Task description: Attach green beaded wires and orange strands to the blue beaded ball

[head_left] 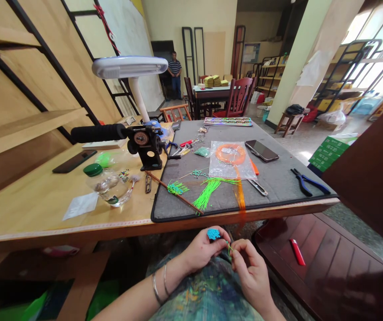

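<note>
Over my lap, just below the table edge, my left hand is closed round a cluster of small blue beads. The beads poke out above the curled fingers. Close beside it, my right hand pinches a thin green strand that runs to the left fingertips. A tiny bead seems to sit at the strand's upper end. On the grey mat ahead lie a bundle of bright green strands and a smaller bunch of green strands with blue tips, next to a brown stick.
A coil of orange line lies in a clear bag. Blue-handled pliers, thread snips and a phone rest on the mat. Left stand a black hand-cranked device and a green-lidded jar. A person stands far back.
</note>
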A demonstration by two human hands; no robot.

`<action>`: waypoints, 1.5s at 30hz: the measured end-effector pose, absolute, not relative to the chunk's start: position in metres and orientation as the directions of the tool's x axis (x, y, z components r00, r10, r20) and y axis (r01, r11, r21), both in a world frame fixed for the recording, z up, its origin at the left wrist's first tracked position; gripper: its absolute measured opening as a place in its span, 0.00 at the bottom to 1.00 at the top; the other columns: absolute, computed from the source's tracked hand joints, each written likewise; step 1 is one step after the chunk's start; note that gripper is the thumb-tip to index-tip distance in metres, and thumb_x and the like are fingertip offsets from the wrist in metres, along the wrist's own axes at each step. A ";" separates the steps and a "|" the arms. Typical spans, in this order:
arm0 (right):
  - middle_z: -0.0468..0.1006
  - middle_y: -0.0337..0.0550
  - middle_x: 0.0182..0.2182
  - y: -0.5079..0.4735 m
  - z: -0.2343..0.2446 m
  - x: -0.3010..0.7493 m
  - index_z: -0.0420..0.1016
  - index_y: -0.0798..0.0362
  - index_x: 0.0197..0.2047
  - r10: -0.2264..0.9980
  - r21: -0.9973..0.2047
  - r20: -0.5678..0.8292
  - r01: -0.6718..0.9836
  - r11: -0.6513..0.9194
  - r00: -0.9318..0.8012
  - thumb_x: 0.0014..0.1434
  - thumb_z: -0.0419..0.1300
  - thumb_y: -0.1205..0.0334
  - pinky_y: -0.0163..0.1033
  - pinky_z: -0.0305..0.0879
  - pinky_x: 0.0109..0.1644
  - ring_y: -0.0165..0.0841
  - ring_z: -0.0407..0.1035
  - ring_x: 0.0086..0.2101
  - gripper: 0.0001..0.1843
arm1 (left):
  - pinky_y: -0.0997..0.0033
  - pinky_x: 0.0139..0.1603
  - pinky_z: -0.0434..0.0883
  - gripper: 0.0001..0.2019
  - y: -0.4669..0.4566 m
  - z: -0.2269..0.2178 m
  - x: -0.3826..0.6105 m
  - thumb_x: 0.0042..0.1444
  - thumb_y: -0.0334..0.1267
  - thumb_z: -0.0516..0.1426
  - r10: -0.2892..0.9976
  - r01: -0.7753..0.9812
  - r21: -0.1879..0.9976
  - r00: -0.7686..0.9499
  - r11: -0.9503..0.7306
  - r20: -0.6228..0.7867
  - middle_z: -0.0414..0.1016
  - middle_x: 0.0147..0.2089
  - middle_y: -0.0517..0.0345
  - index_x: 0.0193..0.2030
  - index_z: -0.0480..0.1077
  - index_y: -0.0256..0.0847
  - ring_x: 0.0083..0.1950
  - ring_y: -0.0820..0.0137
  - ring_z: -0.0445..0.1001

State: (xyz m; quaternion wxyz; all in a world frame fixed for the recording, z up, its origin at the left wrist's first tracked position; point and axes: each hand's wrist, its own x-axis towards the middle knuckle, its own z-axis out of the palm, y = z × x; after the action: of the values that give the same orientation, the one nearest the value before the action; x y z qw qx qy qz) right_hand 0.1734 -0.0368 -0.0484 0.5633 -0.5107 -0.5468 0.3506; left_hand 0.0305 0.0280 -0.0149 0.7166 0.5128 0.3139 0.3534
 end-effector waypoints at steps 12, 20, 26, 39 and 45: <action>0.65 0.33 0.21 -0.035 -0.053 0.174 0.68 0.52 0.31 0.962 -0.968 0.203 0.184 0.170 0.182 0.61 0.55 0.57 0.31 0.59 0.25 0.27 0.60 0.20 0.09 | 0.76 0.25 0.55 0.17 0.027 -0.016 0.030 0.48 0.48 0.65 0.830 -0.184 0.959 0.552 0.217 -0.082 0.64 0.24 0.65 0.32 0.71 0.35 0.23 0.79 0.57; 0.63 0.32 0.19 -0.035 -0.048 0.173 0.67 0.52 0.30 0.960 -0.954 0.201 0.262 0.147 0.194 0.61 0.55 0.56 0.31 0.56 0.23 0.27 0.59 0.19 0.10 | 0.74 0.29 0.60 0.14 0.027 -0.012 0.029 0.48 0.46 0.65 0.836 -0.124 0.980 0.545 0.156 -0.064 0.67 0.25 0.63 0.32 0.74 0.35 0.25 0.76 0.60; 0.62 0.31 0.18 -0.034 -0.049 0.173 0.65 0.51 0.29 0.956 -0.949 0.190 0.292 0.121 0.222 0.61 0.54 0.55 0.30 0.55 0.22 0.26 0.59 0.18 0.11 | 0.75 0.28 0.61 0.13 0.026 -0.011 0.030 0.48 0.44 0.65 0.845 -0.114 0.982 0.531 0.150 -0.068 0.70 0.26 0.61 0.31 0.73 0.35 0.25 0.76 0.62; 0.63 0.31 0.17 -0.035 -0.053 0.172 0.64 0.51 0.30 0.964 -0.968 0.135 0.237 0.079 0.229 0.61 0.55 0.51 0.30 0.57 0.20 0.26 0.59 0.17 0.13 | 0.72 0.37 0.66 0.09 0.027 -0.013 0.028 0.49 0.39 0.64 0.866 -0.081 0.995 0.500 0.050 -0.003 0.72 0.31 0.57 0.32 0.73 0.35 0.33 0.71 0.68; 0.67 0.33 0.18 -0.035 -0.049 0.172 0.66 0.51 0.33 0.971 -0.978 0.098 0.200 0.054 0.219 0.62 0.54 0.48 0.30 0.58 0.20 0.27 0.61 0.17 0.15 | 0.72 0.38 0.66 0.08 0.025 -0.013 0.029 0.49 0.39 0.64 0.878 -0.071 0.997 0.478 0.043 -0.003 0.71 0.30 0.58 0.32 0.72 0.36 0.34 0.71 0.68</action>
State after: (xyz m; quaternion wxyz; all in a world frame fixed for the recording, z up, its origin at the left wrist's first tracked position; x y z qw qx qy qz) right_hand 0.1717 -0.0346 -0.0488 0.5220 -0.5803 -0.5043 0.3693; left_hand 0.0289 0.0254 -0.0134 0.6333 0.5814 0.3470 0.3750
